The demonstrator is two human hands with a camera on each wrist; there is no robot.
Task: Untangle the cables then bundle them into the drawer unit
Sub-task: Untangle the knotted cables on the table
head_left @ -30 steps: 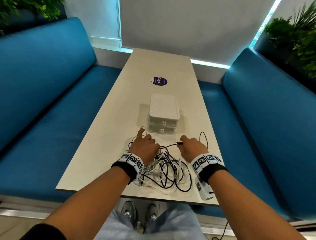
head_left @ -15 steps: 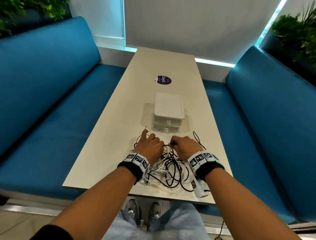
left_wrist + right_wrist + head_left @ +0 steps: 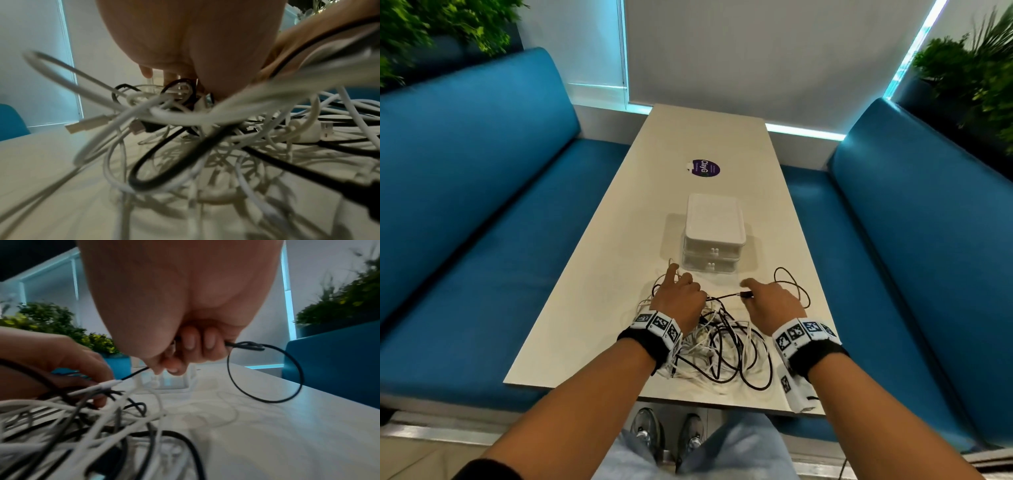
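Note:
A tangle of white and black cables lies on the near end of the table. My left hand rests on the tangle's far left part, fingers curled down into the cables and the index finger stretched out. My right hand pinches a thin black cable near its plug, and the cable runs taut from the tangle. In the right wrist view the fingers curl round this cable, whose free end loops to the right. The white two-drawer unit stands just beyond both hands, drawers closed.
A purple round sticker sits on the table past the drawer unit. Blue benches flank the table on both sides. A white plug adapter lies inside the tangle. The table's near edge runs just behind the cables.
Half a second ago my hands met over the tangle. My right hand has since moved right, drawing the black cable out taut. My left hand stays on the tangle.

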